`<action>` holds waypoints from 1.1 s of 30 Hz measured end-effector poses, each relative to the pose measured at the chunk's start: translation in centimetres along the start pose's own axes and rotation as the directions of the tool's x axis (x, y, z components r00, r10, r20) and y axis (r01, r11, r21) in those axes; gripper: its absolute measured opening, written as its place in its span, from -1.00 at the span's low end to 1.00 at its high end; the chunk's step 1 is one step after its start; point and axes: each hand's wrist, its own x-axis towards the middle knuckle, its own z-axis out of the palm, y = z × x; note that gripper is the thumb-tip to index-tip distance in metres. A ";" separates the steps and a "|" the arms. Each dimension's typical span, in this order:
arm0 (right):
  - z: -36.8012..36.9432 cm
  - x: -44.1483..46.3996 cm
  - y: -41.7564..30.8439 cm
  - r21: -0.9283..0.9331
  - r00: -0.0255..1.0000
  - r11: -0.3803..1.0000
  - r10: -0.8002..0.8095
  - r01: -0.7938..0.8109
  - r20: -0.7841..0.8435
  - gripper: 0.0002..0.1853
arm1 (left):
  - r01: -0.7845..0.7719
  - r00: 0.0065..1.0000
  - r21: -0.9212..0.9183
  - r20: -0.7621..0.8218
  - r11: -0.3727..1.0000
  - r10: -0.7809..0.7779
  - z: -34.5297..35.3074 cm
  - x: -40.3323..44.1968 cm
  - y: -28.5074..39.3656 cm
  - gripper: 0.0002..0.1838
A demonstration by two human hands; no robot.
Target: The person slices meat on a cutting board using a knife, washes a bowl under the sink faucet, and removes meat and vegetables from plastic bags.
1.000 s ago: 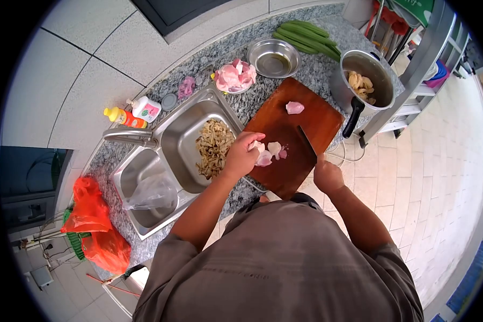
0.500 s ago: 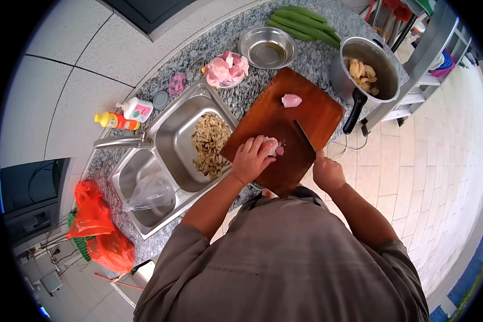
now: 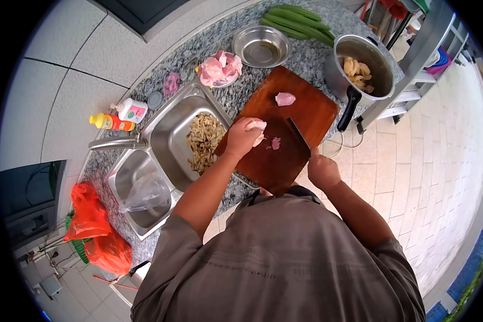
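Note:
My left hand (image 3: 242,138) is closed around a pale piece of raw meat (image 3: 258,127) over the left part of the wooden cutting board (image 3: 315,110). My right hand (image 3: 323,170) grips the handle of a knife (image 3: 298,133), its dark blade lying along the board's right side with the edge hard to make out. Small pink meat bits (image 3: 275,143) lie between the two hands. Farther up the board rests another pink lump of meat (image 3: 285,99), touched by neither hand.
A bowl piled with pink meat (image 3: 220,68), a steel bowl (image 3: 262,47), green gourds (image 3: 298,22) and a pressure cooker (image 3: 335,80) stand behind the board. The sink (image 3: 169,140), left, holds sliced brownish pieces (image 3: 205,140). A ladder (image 3: 413,80) leans at right.
My left hand has lifted the meat piece and shifted up and left with it, uncovering the small bits on the board. The knife stays in my right hand, nearly still.

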 end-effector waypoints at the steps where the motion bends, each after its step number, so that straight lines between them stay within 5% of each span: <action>1: 0.0 0.0 -0.1 0.003 1.000 1.000 0.004 -0.004 0.004 -0.78 | 0.053 0.999 -0.112 -0.001 0.992 -0.054 0.0 -0.1 0.0 -0.73; 5: 0.1 0.0 0.0 -0.009 1.000 1.000 -0.008 0.008 -0.025 -0.78 | -0.281 0.960 0.276 0.064 0.919 0.274 1.6 -1.6 0.7 -0.74; 9: -0.2 -0.1 -0.3 -0.014 1.000 1.000 -0.008 0.007 -0.027 -0.78 | -0.572 0.820 0.451 0.323 0.686 0.472 3.4 -2.3 0.0 -0.83; 12: -0.2 -0.1 -0.3 -0.016 1.000 1.000 0.002 -0.002 -0.027 -0.77 | -0.596 0.801 0.456 0.278 0.661 0.530 3.9 -2.4 0.0 -0.80; 16: 0.0 0.0 -0.3 0.005 0.999 1.000 0.016 -0.016 -0.029 -0.77 | -0.096 0.977 0.135 0.204 0.986 0.068 3.2 -2.1 0.6 -0.79; 18: 0.0 0.0 -0.4 0.013 0.999 1.000 0.025 -0.025 -0.028 -0.78 | 0.307 0.920 -0.135 0.295 0.942 -0.257 2.4 -1.2 1.1 -0.79; 25: 0.5 -0.2 -0.3 0.029 0.992 1.000 -0.002 0.006 -0.124 -0.77 | 0.330 0.940 -0.670 0.170 0.665 -0.296 -0.4 0.1 0.1 -0.65; 32: 0.9 -0.3 -0.2 0.030 0.989 1.000 0.000 0.004 -0.145 -0.77 | 0.261 0.940 -0.898 0.152 0.355 -0.305 -3.6 0.4 1.2 -0.66; 33: 0.9 -0.3 -0.2 0.039 0.992 0.999 0.001 0.004 -0.130 -0.77 | 0.274 0.953 -0.917 0.217 0.290 -0.214 -4.1 0.5 1.5 -0.69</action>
